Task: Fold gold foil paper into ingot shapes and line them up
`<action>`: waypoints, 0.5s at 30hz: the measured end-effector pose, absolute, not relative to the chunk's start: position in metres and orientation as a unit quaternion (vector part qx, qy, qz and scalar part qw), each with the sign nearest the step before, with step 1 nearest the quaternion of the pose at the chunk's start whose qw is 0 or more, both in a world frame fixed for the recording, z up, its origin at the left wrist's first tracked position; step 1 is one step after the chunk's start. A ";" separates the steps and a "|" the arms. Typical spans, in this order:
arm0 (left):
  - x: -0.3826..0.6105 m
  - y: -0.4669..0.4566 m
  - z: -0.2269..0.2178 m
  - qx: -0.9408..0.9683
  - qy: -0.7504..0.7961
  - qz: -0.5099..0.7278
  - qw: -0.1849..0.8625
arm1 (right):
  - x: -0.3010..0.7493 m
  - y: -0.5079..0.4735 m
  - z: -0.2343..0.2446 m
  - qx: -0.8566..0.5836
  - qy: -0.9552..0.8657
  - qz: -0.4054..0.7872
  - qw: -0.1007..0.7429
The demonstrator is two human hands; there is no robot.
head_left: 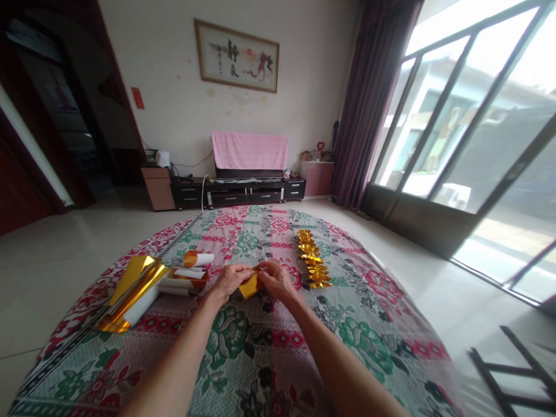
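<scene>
Between my hands is a small piece of gold foil paper [249,288], partly folded, just above the patterned tablecloth. My left hand [232,281] pinches its upper left edge. The fingers of my right hand [277,281] are closed on the upper right edge, and the two hands nearly meet. To the right stands a row of several folded gold paper pieces [311,259], shiny and pointed at the ends. Larger gold and white sheets [139,289] lie curled on the left, with smaller rolled sheets [186,281] beside them.
The flowered tablecloth [278,370] covers a round table. Beyond it stands a low black cabinet [243,192] with a pink cloth [249,150] over something on top. A dark stool or chair frame [512,370] is on the floor at the right, near the glass doors [460,127].
</scene>
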State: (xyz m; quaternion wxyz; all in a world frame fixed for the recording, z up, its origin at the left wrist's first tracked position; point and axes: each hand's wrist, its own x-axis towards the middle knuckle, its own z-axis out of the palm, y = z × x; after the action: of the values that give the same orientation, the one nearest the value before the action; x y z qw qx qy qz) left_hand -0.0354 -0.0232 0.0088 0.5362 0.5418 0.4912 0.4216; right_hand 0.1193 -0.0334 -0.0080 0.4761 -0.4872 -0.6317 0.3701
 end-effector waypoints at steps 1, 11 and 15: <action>-0.034 -0.021 0.009 0.550 0.495 0.407 0.535 | 0.123 -0.034 -0.009 -0.484 -0.629 0.364 0.486; -0.023 0.005 -0.005 0.645 0.518 0.322 0.460 | 0.137 -0.049 -0.008 -0.503 -0.685 0.181 0.495; -0.024 0.000 0.000 0.703 0.521 0.290 0.388 | 0.139 -0.051 -0.005 -0.481 -0.716 0.191 0.468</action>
State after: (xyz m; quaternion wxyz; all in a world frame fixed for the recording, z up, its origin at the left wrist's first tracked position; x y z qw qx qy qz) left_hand -0.0238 -0.0001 -0.0003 0.3878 0.7031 0.5207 0.2900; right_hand 0.1385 -0.0506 -0.0048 0.4685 -0.4805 -0.7164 0.1907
